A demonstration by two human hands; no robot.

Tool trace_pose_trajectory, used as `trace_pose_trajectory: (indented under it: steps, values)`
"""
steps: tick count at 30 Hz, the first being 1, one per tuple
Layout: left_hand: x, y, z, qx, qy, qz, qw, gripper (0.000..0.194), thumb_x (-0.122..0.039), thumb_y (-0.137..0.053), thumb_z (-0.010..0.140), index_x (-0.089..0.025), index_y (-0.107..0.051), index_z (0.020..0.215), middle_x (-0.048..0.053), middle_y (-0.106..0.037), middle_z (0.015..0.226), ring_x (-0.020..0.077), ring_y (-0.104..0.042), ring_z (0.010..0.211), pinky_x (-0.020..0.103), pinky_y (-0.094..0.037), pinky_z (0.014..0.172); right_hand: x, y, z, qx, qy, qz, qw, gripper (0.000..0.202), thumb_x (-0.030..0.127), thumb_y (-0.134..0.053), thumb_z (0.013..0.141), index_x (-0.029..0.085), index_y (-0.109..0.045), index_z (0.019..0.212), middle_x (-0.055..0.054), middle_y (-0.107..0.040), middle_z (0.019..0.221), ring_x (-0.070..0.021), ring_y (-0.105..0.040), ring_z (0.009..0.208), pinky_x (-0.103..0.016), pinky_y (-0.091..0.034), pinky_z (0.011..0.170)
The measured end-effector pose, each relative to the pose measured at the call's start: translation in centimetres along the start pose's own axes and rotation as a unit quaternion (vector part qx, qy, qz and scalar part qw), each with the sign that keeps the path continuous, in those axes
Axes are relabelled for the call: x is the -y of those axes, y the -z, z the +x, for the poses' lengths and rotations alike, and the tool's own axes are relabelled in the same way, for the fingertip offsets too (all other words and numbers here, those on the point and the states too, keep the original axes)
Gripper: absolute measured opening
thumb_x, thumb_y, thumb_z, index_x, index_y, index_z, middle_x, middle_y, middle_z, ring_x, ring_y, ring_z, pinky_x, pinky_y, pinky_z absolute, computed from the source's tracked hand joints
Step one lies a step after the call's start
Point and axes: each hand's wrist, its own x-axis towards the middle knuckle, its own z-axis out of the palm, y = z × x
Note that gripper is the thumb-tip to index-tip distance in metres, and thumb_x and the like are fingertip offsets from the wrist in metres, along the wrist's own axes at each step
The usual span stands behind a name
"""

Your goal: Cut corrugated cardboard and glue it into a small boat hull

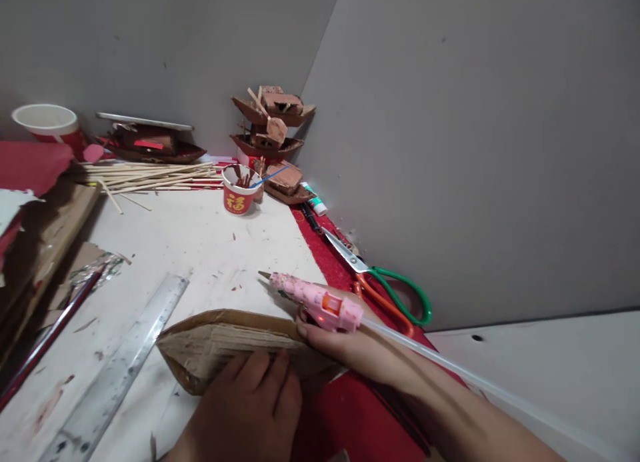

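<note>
A cardboard boat hull (215,339) lies tilted at the front of the white board, its hollow inside facing me. My left hand (255,395) is closed on it, with curled fingers reaching inside the hull and the fingertips partly hidden. In my right hand (340,339) is a pink hot glue gun (305,295), its metal nozzle pointing left above the board. A long clear glue stick (415,347) sticks out of its back, along my forearm. The right thumb lies at the hull's far right rim; most of the other fingers are hidden behind the gun.
A metal ruler (120,369) lies left of the hull. Scissors (380,282) with green and orange handles rest by the wall. Behind are a small paper cup (239,199), thin wooden sticks (155,175) and stacked model boats (270,142). Cardboard pieces (50,249) crowd the left.
</note>
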Motion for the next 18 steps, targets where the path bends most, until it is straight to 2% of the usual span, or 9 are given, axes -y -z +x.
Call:
trace_pose_trajectory:
  steps: [2,6,10,12,13,14,15,17,18]
  values:
    - [-0.2,0.2,0.4,0.000,0.007,-0.018,1.000,0.019,-0.017,-0.049,0.088,-0.015,-0.065,0.097,0.007,-0.074,0.098,0.0216,-0.065,0.083,0.033,-0.051,0.069,-0.1,-0.2,-0.1,-0.013,0.013,-0.028,0.999,0.055,0.016,-0.060,0.081,0.028,-0.054,0.134,-0.001,-0.056,0.136,-0.0268,-0.049,0.127,-0.043,-0.037,0.110]
    - [-0.6,0.3,0.7,0.036,0.000,-0.024,0.999,0.017,-0.017,-0.050,0.088,-0.014,-0.063,0.099,0.008,-0.073,0.096,0.0211,-0.065,0.082,0.033,-0.053,0.065,0.2,-0.2,-0.5,-0.019,0.014,-0.094,0.995,0.051,0.020,-0.056,0.084,0.028,-0.054,0.134,-0.004,-0.065,0.126,-0.0280,-0.057,0.119,-0.043,-0.046,0.102]
    - [-0.2,2.6,0.7,-0.038,-0.012,-0.003,0.999,0.017,-0.021,-0.048,0.089,-0.016,-0.061,0.099,0.007,-0.074,0.093,0.0188,-0.067,0.075,0.031,-0.053,0.062,0.6,0.4,-0.7,-0.019,0.042,-0.167,0.985,0.050,0.026,-0.053,0.087,0.030,-0.051,0.137,-0.004,-0.065,0.125,-0.0303,-0.054,0.123,-0.041,-0.049,0.097]
    - [0.8,5.0,0.7,-0.076,0.040,-0.016,0.996,0.019,-0.024,-0.047,0.090,-0.017,-0.061,0.101,0.006,-0.074,0.091,0.0183,-0.067,0.077,0.030,-0.055,0.067,0.2,0.7,-0.8,-0.015,0.055,-0.172,0.984,0.049,0.028,-0.053,0.087,0.030,-0.052,0.136,-0.005,-0.066,0.122,-0.0304,-0.056,0.120,-0.040,-0.051,0.094]
    - [1.5,6.4,0.6,-0.060,0.080,-0.031,0.994,0.020,-0.024,-0.048,0.090,-0.019,-0.059,0.106,0.006,-0.074,0.095,0.0179,-0.067,0.081,0.029,-0.055,0.070,0.0,0.7,-0.8,-0.016,0.061,-0.161,0.985,0.048,0.029,-0.054,0.087,0.030,-0.053,0.135,-0.005,-0.068,0.119,-0.0301,-0.059,0.116,-0.039,-0.052,0.092]
    - [2.3,7.7,0.5,-0.074,0.163,-0.045,0.983,0.022,-0.021,-0.049,0.090,-0.021,-0.057,0.110,0.006,-0.072,0.100,0.0177,-0.067,0.088,0.029,-0.055,0.076,-0.4,0.7,-0.9,-0.020,0.066,-0.147,0.987,0.048,0.031,-0.055,0.087,0.030,-0.054,0.135,-0.005,-0.069,0.115,-0.0296,-0.062,0.111,-0.038,-0.053,0.090]
    - [3.1,8.8,0.2,-0.078,0.189,-0.044,0.978,0.027,-0.022,-0.050,0.089,-0.022,-0.055,0.116,0.006,-0.070,0.106,0.0181,-0.066,0.094,0.030,-0.054,0.079,-0.7,0.6,-0.8,-0.023,0.073,-0.132,0.988,0.047,0.033,-0.056,0.086,0.030,-0.055,0.134,-0.006,-0.071,0.110,-0.0292,-0.065,0.106,-0.037,-0.054,0.088]
    - [4.6,10.2,-0.5,-0.055,0.271,-0.025,0.961,0.036,-0.029,-0.054,0.088,-0.021,-0.051,0.123,0.008,-0.065,0.118,0.0220,-0.063,0.101,0.036,-0.053,0.085,-1.6,0.4,-0.7,-0.028,0.078,-0.109,0.991,0.046,0.036,-0.057,0.086,0.030,-0.057,0.132,-0.005,-0.072,0.104,-0.0285,-0.067,0.100,-0.037,-0.055,0.085]
    - [5.2,10.5,-0.9,-0.041,0.293,-0.034,0.955,0.038,-0.033,-0.055,0.087,-0.020,-0.052,0.123,0.009,-0.065,0.118,0.0221,-0.064,0.098,0.036,-0.054,0.082,-2.0,0.3,-0.6,-0.028,0.077,-0.092,0.992,0.046,0.038,-0.058,0.085,0.030,-0.059,0.130,-0.005,-0.073,0.102,-0.0285,-0.068,0.099,-0.037,-0.055,0.084]
